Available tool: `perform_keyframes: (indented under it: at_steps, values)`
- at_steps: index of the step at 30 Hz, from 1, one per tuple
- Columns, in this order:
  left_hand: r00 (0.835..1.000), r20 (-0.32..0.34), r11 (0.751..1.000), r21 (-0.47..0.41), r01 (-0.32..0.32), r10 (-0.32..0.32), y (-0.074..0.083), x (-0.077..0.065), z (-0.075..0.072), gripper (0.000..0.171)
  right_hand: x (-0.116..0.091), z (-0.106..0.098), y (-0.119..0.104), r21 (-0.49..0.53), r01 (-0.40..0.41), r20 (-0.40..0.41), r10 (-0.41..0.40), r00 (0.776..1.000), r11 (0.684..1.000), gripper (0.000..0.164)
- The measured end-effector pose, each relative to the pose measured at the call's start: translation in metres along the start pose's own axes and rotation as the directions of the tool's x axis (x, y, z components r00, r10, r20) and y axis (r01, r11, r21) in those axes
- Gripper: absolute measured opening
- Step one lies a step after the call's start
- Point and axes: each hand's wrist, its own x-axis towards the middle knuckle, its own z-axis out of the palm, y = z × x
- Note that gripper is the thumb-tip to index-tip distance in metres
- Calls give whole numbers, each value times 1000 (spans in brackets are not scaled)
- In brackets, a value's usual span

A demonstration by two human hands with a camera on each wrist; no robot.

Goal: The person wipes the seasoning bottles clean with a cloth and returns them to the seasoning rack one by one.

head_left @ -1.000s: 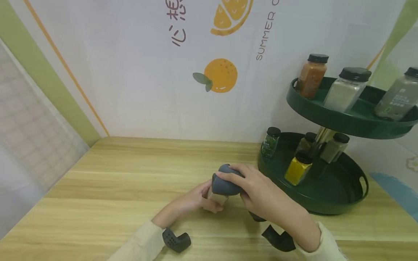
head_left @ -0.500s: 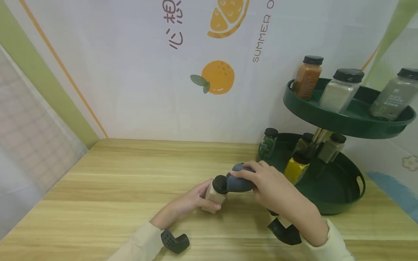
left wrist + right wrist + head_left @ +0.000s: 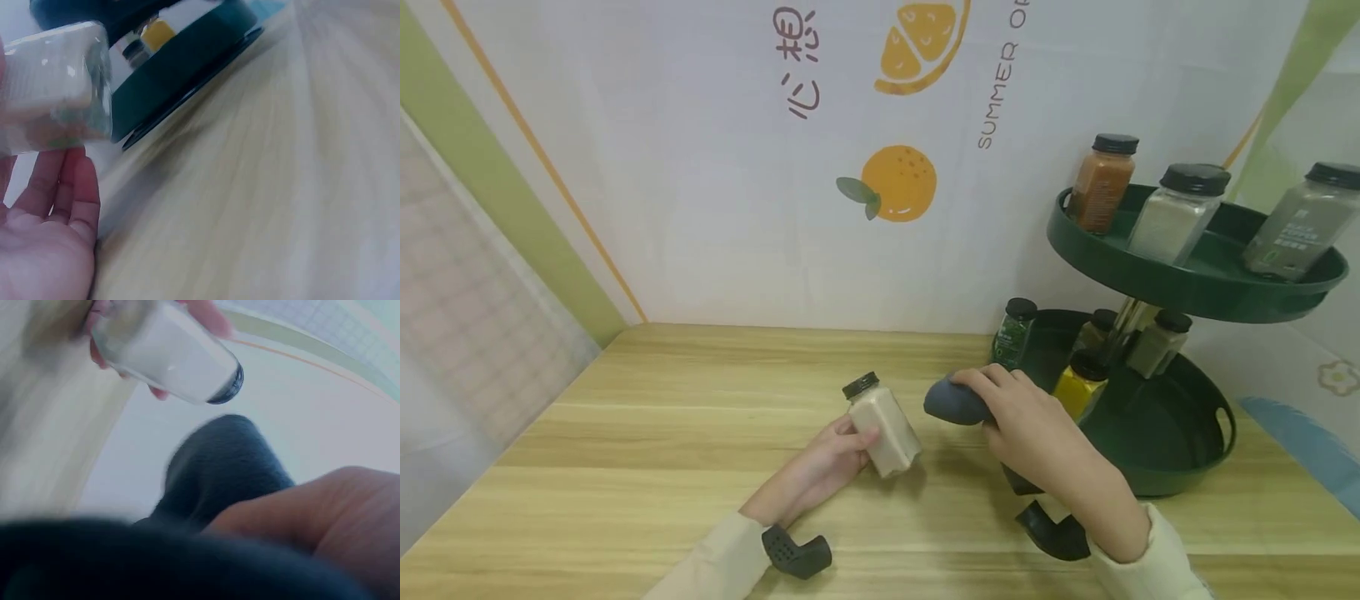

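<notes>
In the head view my left hand grips a clear spice jar of pale beige powder around its side. The jar is held above the table, tilted, its black lid pointing up and left. To the right, my right hand grips a folded blue-grey cloth, apart from the jar. The left wrist view has the jar above the fingers of my left hand. Close up in the right wrist view, the cloth bulges from my right hand, with the jar beyond it.
A green two-tier rack stands at the right on the wooden table. Its upper tray bears several larger jars, its lower tray several small ones, including a yellow jar. A printed white curtain hangs behind.
The cloth has come off the jar's lid, moving right with my right hand. My left hand has tipped the jar so its lid swings left and its base shows to the right.
</notes>
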Motion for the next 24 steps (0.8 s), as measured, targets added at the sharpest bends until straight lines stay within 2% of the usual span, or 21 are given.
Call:
perform_keyframes:
  at_steps: [3, 6, 11, 14, 18, 24]
  values:
    - [999, 34, 996, -82, 27, -25, -2, -1, 5, 75, 1, 6, -4, 43, 13, -17, -12, 1000, 999, 57]
    - [998, 49, 995, -89, 49, -44, -6, 1, 11, 72, 3, 14, -11, 58, 20, -36, -18, 999, 998, 58]
    - [996, 57, 995, 79, 65, -69, -7, 2, 18, 75, 3, 29, -25, 10, 107, -98, -105, 990, 994, 60]
    - [997, 40, 991, 121, 60, -65, -6, 3, 20, 76, 2, 37, -31, -41, 134, -117, -138, 984, 990, 61]
    - [999, -26, 997, 59, 44, -43, -5, 2, 19, 69, 2, 40, -34, -57, 114, -97, -119, 988, 992, 63]
    - [996, -92, 994, -111, 7, -18, -6, 1, 16, 57, 5, 29, -28, -57, -4, 35, 6, 999, 998, 63]
